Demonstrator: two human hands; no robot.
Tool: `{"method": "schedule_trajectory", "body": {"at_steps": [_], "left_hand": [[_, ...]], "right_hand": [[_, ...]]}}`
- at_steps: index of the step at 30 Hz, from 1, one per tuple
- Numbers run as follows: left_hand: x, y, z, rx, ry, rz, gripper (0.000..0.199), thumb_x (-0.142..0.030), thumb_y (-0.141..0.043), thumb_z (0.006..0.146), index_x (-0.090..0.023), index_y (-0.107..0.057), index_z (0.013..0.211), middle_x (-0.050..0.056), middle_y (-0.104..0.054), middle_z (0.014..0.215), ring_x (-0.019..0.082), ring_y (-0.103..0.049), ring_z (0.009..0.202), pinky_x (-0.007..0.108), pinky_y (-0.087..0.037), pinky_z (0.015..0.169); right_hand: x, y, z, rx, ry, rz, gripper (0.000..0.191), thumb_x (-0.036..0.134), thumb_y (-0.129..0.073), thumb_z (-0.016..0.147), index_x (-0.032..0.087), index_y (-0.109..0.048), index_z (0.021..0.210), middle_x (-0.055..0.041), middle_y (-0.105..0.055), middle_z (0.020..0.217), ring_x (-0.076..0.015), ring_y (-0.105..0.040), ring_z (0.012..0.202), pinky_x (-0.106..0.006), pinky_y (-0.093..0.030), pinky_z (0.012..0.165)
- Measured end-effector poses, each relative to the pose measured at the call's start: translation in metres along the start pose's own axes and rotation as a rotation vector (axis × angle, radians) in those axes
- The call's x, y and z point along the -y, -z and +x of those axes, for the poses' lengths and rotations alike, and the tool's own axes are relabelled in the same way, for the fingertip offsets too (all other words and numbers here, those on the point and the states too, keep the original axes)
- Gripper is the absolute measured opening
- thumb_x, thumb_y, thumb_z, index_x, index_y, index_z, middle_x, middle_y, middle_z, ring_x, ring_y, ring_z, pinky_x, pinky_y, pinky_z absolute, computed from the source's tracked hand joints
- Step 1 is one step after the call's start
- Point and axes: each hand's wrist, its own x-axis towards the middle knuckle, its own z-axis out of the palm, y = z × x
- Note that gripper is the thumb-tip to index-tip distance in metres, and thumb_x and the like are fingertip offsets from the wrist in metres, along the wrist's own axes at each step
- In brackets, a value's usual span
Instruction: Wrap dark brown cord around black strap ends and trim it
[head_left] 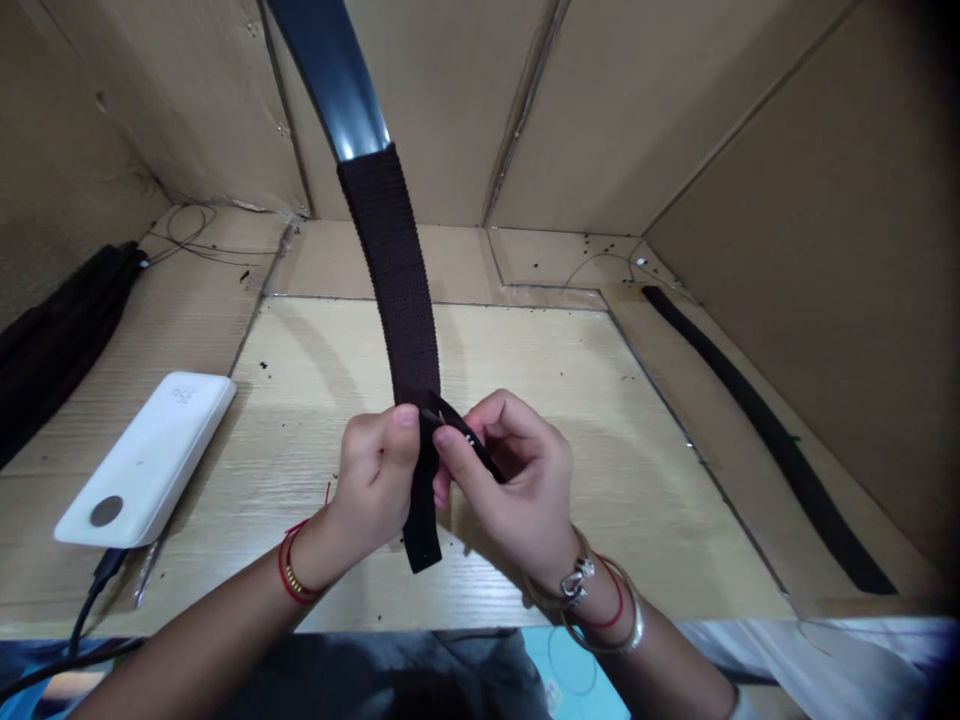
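A dark woven strap [401, 280] runs down from the top of the view, its upper part joined to or sleeved over a shiny black flat strip [334, 70]. My left hand [379, 470] is closed around the strap's lower part, thumb on top, and the short tail [422, 535] hangs below. In my right hand [517, 480], pinched between thumb and fingers, are small black thread snips [469, 435] with white marks. Their blades lie against the strap beside my left thumb. Whether they touch a thread is too small to tell.
Cardboard walls [600, 120] enclose the pale wooden work surface [585, 400]. A white power bank [150, 460] with a black cable lies at left, near a bundle of black strips [67, 330]. One black strip [772, 440] lies at right. Loose threads and dark scraps are scattered about.
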Motion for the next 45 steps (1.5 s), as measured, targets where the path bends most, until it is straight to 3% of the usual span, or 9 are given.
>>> {"method": "schedule_trajectory", "body": {"at_steps": [5,11,15,19,25,34,37,41,45], "left_hand": [[0.005,-0.002,-0.002,0.056,0.090,-0.088,0.063,-0.044,-0.029,0.103,-0.017,-0.056,0.053,0.001,-0.057,0.044,0.009,-0.056,0.043,0.020,-0.044,0.046],[0.004,-0.003,-0.001,0.092,0.221,-0.122,0.068,-0.056,-0.030,0.099,-0.016,-0.055,0.050,0.002,-0.055,0.041,0.008,-0.052,0.037,0.019,-0.040,0.040],[0.005,-0.003,-0.003,0.092,0.282,-0.104,0.069,-0.059,-0.030,0.098,-0.017,-0.056,0.050,0.003,-0.055,0.041,0.009,-0.052,0.038,0.020,-0.041,0.041],[0.006,-0.003,-0.005,0.094,0.285,-0.076,0.070,-0.061,-0.029,0.097,-0.017,-0.057,0.050,0.003,-0.055,0.041,0.010,-0.053,0.040,0.021,-0.042,0.044],[-0.003,-0.001,0.000,0.112,0.289,-0.079,0.068,-0.057,-0.030,0.099,-0.017,-0.057,0.051,0.003,-0.055,0.042,0.010,-0.052,0.040,0.022,-0.042,0.044],[-0.002,-0.006,-0.004,0.047,0.499,-0.292,0.079,-0.072,-0.022,0.092,-0.017,-0.057,0.047,0.004,-0.052,0.038,0.012,-0.050,0.034,0.024,-0.040,0.037],[-0.003,-0.006,0.000,0.002,0.522,-0.286,0.076,-0.071,-0.027,0.092,-0.017,-0.055,0.046,0.004,-0.052,0.038,0.012,-0.050,0.033,0.024,-0.041,0.036],[-0.008,-0.002,0.007,-0.138,0.510,-0.336,0.066,-0.071,-0.034,0.089,-0.017,-0.060,0.061,0.000,-0.051,0.037,0.012,-0.048,0.030,0.022,-0.037,0.032],[-0.009,-0.003,0.009,-0.153,0.526,-0.358,0.064,-0.072,-0.036,0.087,-0.017,-0.061,0.066,-0.001,-0.051,0.036,0.013,-0.048,0.030,0.023,-0.040,0.033]], "right_hand": [[0.001,0.000,0.001,-0.022,0.013,0.001,0.026,0.024,-0.066,0.088,0.020,-0.045,0.073,0.0059,-0.054,0.050,-0.0134,-0.062,0.037,-0.017,-0.039,0.031],[0.003,0.001,0.002,-0.109,0.159,-0.206,0.024,0.022,-0.068,0.087,0.019,-0.049,0.072,0.0062,-0.055,0.044,-0.0118,-0.062,0.036,-0.016,-0.037,0.031],[0.004,0.001,0.001,-0.129,0.157,-0.237,0.024,0.023,-0.069,0.086,0.019,-0.051,0.072,0.0054,-0.057,0.045,-0.0119,-0.062,0.037,-0.018,-0.036,0.032],[0.005,0.001,0.002,-0.115,0.102,-0.167,0.026,0.024,-0.070,0.086,0.019,-0.051,0.069,0.0057,-0.055,0.045,-0.0130,-0.063,0.037,-0.018,-0.034,0.029],[0.006,0.003,0.004,-0.098,0.157,-0.208,0.025,0.023,-0.068,0.088,0.020,-0.050,0.071,0.0061,-0.058,0.043,-0.0107,-0.062,0.037,-0.018,-0.037,0.033],[0.010,0.005,0.004,-0.021,0.100,-0.220,0.027,0.025,-0.065,0.090,0.021,-0.047,0.070,0.0040,-0.062,0.044,-0.0126,-0.063,0.038,-0.021,-0.038,0.035],[0.012,0.007,0.005,-0.009,0.160,-0.268,0.027,0.021,-0.065,0.090,0.021,-0.046,0.070,0.0044,-0.063,0.046,-0.0110,-0.062,0.038,-0.020,-0.040,0.035],[0.012,0.007,0.007,-0.025,0.299,-0.342,0.031,0.018,-0.067,0.088,0.021,-0.045,0.066,0.0036,-0.067,0.052,-0.0089,-0.060,0.039,-0.020,-0.042,0.035],[0.012,0.004,0.005,-0.001,0.214,-0.262,0.027,0.019,-0.065,0.089,0.021,-0.048,0.069,0.0029,-0.070,0.056,-0.0105,-0.063,0.043,-0.021,-0.047,0.039]]}}
